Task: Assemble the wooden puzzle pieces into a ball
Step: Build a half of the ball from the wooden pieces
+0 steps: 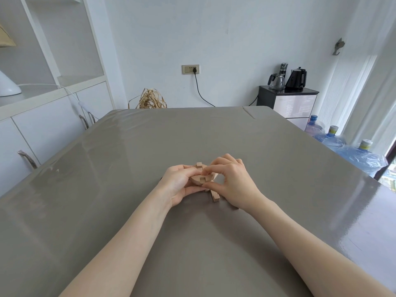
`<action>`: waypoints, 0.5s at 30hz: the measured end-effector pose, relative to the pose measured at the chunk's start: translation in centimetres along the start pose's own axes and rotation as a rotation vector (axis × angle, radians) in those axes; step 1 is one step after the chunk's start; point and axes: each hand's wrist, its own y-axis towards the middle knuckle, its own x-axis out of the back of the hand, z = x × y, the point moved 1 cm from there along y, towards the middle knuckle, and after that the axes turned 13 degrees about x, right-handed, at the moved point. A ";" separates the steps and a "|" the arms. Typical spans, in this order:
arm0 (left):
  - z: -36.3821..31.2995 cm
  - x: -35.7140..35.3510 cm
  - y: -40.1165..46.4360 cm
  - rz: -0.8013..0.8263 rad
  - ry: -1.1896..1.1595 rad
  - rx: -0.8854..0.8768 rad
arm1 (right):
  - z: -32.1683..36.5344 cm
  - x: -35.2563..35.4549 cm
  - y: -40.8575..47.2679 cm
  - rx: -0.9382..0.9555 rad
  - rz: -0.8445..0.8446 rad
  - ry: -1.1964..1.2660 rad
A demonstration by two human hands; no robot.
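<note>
A grey surface [128, 168] fills the foreground. Behind it a wall socket [190, 69] holds a black plug, two kettles [296, 79] top a dark cabinet [287, 101], and water bottles [334, 138] stand at right.

Pale wooden puzzle pieces [201, 179] partly interlocked into a rounded cluster, one notched piece [215, 195] lying just beside.

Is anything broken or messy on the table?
Nothing looks broken or spilled. Both hands hold a half-built wooden puzzle, left hand and right hand. One loose wooden piece lies on the grey table underneath.
</note>
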 end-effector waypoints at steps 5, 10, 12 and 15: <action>0.0 0.1 0.0 -0.022 0.001 -0.027 | 0.1 0.0 0.0 -0.044 -0.049 0.036; -0.1 0.4 0.2 -0.074 -0.007 -0.056 | 0.2 0.4 -0.1 -0.118 -0.097 0.184; -0.3 0.6 0.3 -0.086 -0.028 -0.056 | -0.1 0.8 -0.1 -0.169 -0.191 0.234; -0.4 0.7 0.2 -0.105 -0.038 -0.071 | -0.8 1.2 -0.1 -0.249 -0.263 0.246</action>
